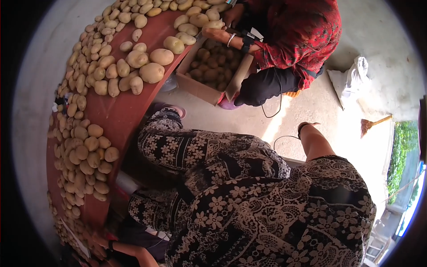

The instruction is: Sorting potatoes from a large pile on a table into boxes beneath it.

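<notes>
My left hand [98, 243] reaches to the bottom left, with a dark band at its wrist. It lies against the potatoes [84, 155] heaped along the red-brown table [120, 111]; its fingers are in shadow and their grip is unclear. My right arm stretches out to the right toward the bright concrete floor. Only the wrist, with a dark band, and the edge of my right hand [310, 125] show. My lap in black-and-white flowered cloth [231, 191] fills the middle.
A person in red [293, 35] crouches at the top with a hand on potatoes above a cardboard box [209, 71] full of potatoes. On the floor at right lie a white sack [353, 80] and a small broom [371, 123]. A thin cable [278, 140] lies nearby.
</notes>
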{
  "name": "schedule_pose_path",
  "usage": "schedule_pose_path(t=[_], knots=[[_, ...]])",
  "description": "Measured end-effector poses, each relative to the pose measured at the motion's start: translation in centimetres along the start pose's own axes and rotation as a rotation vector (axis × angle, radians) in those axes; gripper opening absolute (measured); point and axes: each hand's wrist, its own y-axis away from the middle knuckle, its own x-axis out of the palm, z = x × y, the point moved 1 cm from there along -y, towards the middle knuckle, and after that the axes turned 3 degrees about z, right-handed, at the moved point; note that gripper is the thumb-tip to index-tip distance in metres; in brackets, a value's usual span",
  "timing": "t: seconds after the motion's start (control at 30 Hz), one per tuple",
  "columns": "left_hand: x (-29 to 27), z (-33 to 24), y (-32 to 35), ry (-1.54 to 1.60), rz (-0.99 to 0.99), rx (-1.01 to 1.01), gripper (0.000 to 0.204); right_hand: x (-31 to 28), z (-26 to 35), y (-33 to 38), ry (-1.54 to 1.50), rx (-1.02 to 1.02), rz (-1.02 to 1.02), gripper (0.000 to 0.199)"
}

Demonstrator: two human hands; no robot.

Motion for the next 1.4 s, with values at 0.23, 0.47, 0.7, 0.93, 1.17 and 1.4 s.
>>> schedule_pose_path(t=[0.23,0.47,0.7,0.93,1.17,1.4], knots=[[2.6,3.5,4.3,0.039,0.105,-0.113,0.063,3.1,-2.0,4.0,-0.231,-0.281,-0.244,0.042],[7.2,8.7,17.4,0.091,0.335,-0.380,0.066,-0.9,1.5,9.6,-0.329,-0.713,-0.509,0.042],[14.5,7.5,30.0,0.176,0.740,-0.576,0.069,-11.1,11.0,16.3,-0.082,-1.066,-0.675,0.042],[18.5,4.1,32.7,0.274,0.909,-0.562,0.072,-16.6,21.9,24.1,0.208,-1.309,-0.732,0.042],[20.5,1.7,32.4,0.369,0.912,-0.532,0.075,-18.0,29.1,30.6,0.451,-1.408,-0.746,0.043],[22.8,0.7,32.7,0.434,0.945,-0.499,0.078,-17.7,30.5,32.4,0.566,-1.371,-0.735,0.043]])
